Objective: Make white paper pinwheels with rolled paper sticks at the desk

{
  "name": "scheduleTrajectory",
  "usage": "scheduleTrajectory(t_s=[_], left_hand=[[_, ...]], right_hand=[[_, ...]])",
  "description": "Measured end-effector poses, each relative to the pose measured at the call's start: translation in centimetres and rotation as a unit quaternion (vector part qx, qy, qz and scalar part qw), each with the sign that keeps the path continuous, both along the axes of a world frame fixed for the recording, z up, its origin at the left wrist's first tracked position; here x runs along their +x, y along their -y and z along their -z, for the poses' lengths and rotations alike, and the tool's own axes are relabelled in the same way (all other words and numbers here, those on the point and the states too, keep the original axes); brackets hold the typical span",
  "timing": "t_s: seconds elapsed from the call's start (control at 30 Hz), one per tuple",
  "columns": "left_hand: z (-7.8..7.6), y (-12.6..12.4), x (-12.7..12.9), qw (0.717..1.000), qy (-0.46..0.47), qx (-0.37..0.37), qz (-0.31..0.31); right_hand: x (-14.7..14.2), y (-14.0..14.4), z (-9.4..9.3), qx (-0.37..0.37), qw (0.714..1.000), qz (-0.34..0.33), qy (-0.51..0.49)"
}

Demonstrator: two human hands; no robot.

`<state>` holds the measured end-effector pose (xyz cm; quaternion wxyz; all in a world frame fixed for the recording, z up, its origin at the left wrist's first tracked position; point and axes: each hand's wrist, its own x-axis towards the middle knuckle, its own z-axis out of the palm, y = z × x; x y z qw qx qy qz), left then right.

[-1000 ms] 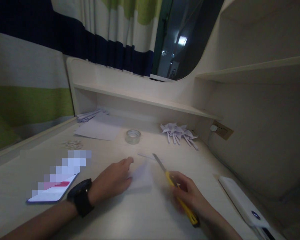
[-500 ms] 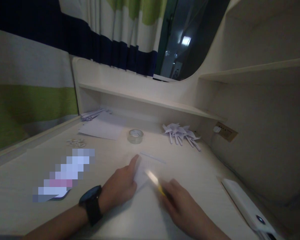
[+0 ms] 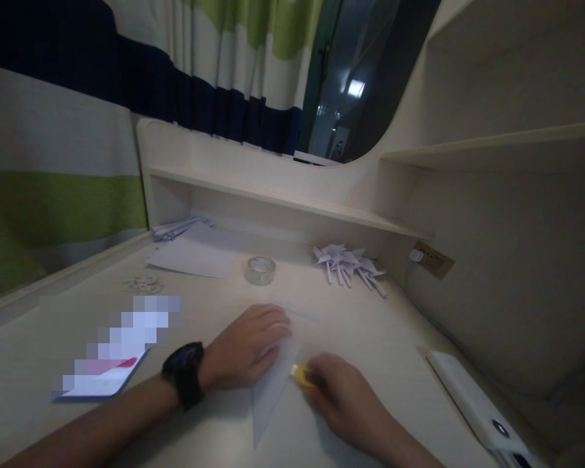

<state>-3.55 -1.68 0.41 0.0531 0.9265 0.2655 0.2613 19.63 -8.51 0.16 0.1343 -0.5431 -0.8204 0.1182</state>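
A person sits at a pale desk (image 3: 78,416) in dim light. The left hand (image 3: 246,344), with a black watch (image 3: 185,375) on its wrist, lies flat with fingers spread on a folded sheet of white paper (image 3: 272,390) at about 6 o'clock in the view, near the desk's front edge. The right hand (image 3: 341,400) is just beside it at 5 o'clock, curled shut around a yellow knife (image 3: 302,375); only a short yellow end shows, meeting the paper's right edge.

The paper looks thin, light and floppy, likely to slide on the smooth desk and to tear or crease easily, so a flat palm close to the cut line seems the safest hold. The knife looks stiff and light; it is best taken by its handle, away from the blade, which is hidden here.

At 12 o'clock from the hands sits a clear roll of tape (image 3: 260,270). At 1 o'clock lies a pile of paper pinwheels (image 3: 347,262). At 9 o'clock is a phone (image 3: 100,377), its screen blurred out. At 4 o'clock lies a white power bank (image 3: 475,406). No writing or brand can be read.
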Motion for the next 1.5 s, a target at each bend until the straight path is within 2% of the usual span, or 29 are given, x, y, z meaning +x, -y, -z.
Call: scheduleTrajectory(t_s=[0.1,0.17,0.23,0.3,0.4,0.53,0.6,0.67,0.73,0.8,0.87,1.03,1.27,1.5], left_hand=[[0.7,-2.1,0.3,0.996,-0.054,0.013,0.076],[1.7,-2.7,0.4,0.993,-0.078,0.001,0.083],[2.8,-2.6,0.4,0.994,-0.091,-0.011,0.063],[3.6,-2.1,0.1,0.995,-0.096,-0.016,0.021],[4.2,-0.7,-0.2,0.992,-0.101,-0.009,-0.078],[3.9,1.0,-0.3,0.963,-0.118,0.007,-0.244],[3.5,1.3,-0.5,0.950,-0.127,0.008,-0.285],[3.0,1.0,-0.9,0.960,-0.131,0.010,-0.247],[2.8,0.5,-1.4,0.982,-0.130,0.008,-0.136],[2.9,0.1,-2.0,0.991,-0.125,-0.011,-0.040],[3.3,-0.1,-2.5,0.993,-0.113,-0.035,-0.002],[4.1,0.2,-3.0,0.994,-0.095,-0.062,-0.007],[3.2,0.5,-3.2,0.992,-0.102,-0.076,-0.019],[3.4,0.5,-3.3,0.992,-0.097,-0.080,-0.023]], right_hand=[[0.3,-0.7,0.4,0.010,1.000,-0.001,-0.016],[0.5,-1.1,0.7,0.015,1.000,-0.005,-0.021],[0.7,-1.4,1.0,0.023,0.999,-0.008,-0.023],[1.0,-1.8,1.3,0.036,0.999,-0.013,-0.030],[1.4,-2.3,1.8,0.044,0.998,-0.023,-0.046],[1.8,-2.9,2.1,0.044,0.995,-0.035,-0.079],[1.8,-3.1,2.2,0.050,0.994,-0.042,-0.092],[1.8,-3.3,2.1,0.059,0.992,-0.051,-0.097],[1.8,-3.4,2.0,0.065,0.991,-0.062,-0.097],[1.8,-3.6,1.9,0.065,0.991,-0.072,-0.093],[1.9,-3.9,1.9,0.060,0.991,-0.078,-0.089],[2.4,-4.2,2.1,0.063,0.990,-0.083,-0.095],[2.6,-3.4,1.9,0.041,0.992,-0.078,-0.095],[3.6,-2.5,1.5,0.009,0.992,-0.071,-0.108]])
